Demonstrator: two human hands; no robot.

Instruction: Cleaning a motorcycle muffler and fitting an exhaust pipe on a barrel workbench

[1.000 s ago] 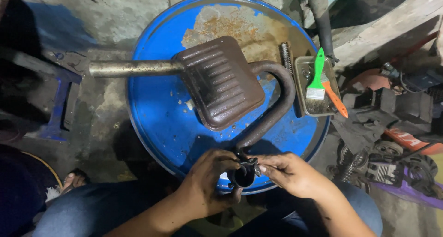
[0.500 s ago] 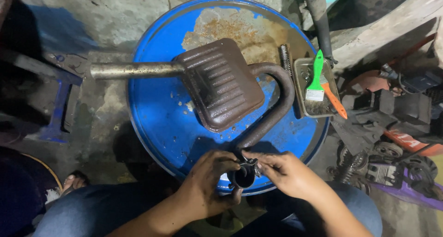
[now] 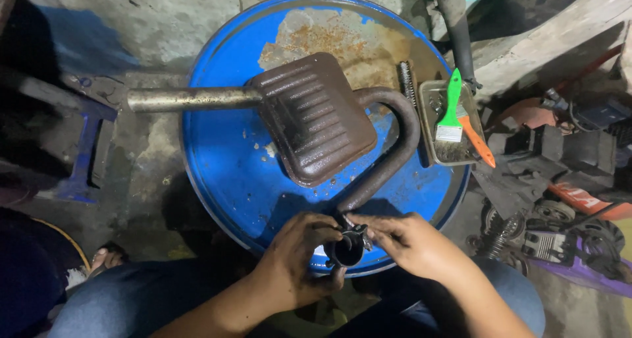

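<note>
A brown ribbed muffler with a straight outlet tube and a curved pipe lies on top of a blue drum. My left hand grips the open end of the curved pipe at the drum's near edge. My right hand pinches a small metal clamp on that pipe end with its fingertips. Both hands touch the pipe end, and the clamp is partly hidden by my fingers.
A small metal tray at the drum's right edge holds a green-handled brush and an orange-handled tool. A coil spring lies beside it. Engine parts crowd the floor on the right. A blue stool stands left.
My right-hand fingers have shifted slightly on the clamp at the pipe end. The muffler and my left hand have stayed in place.
</note>
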